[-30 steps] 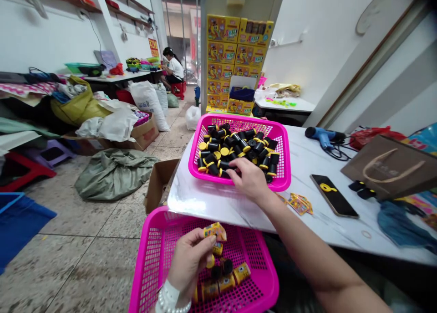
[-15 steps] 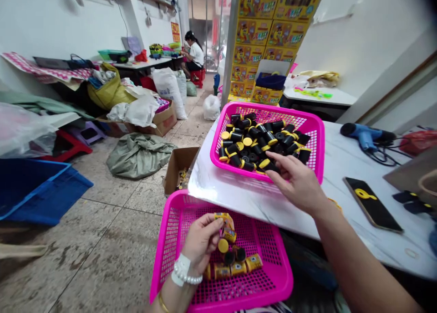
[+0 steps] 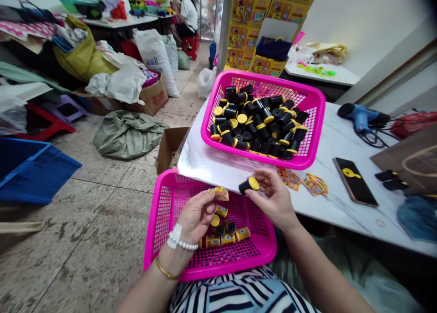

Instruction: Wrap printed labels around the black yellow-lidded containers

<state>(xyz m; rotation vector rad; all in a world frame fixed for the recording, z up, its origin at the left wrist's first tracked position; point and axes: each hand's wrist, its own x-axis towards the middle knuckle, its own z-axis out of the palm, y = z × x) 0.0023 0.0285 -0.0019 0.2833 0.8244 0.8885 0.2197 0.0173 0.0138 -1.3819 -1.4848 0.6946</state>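
Between the thumb and fingers of my right hand [image 3: 273, 197] is a small black cylinder with a yellow cap [image 3: 248, 185], tilted, just off the table's front edge. My left hand [image 3: 196, 215] pinches a yellow printed sleeve [image 3: 221, 194] above the lower pink basket [image 3: 271, 253]. In that basket lie several cylinders wrapped in yellow print [image 3: 228, 238] and a couple showing black ends [image 3: 219, 231]. The upper pink basket [image 3: 316, 135] stands on the table, heaped with black cylinders with yellow caps [image 3: 261, 130].
Flat printed pieces [image 3: 314, 184] lie on the white table [image 3: 341, 217], near a phone [image 3: 355, 181] with a yellow ring piece on it. A blue heat gun [image 3: 363, 117] is behind. An open carton [image 3: 170, 146] stands left of the table. Another person [image 3: 187, 17] sits far back.
My right hand has come out of the upper basket with a black cylinder, moving down and left toward my left hand. The left hand still pinches the printed sleeve. The view has tilted down.
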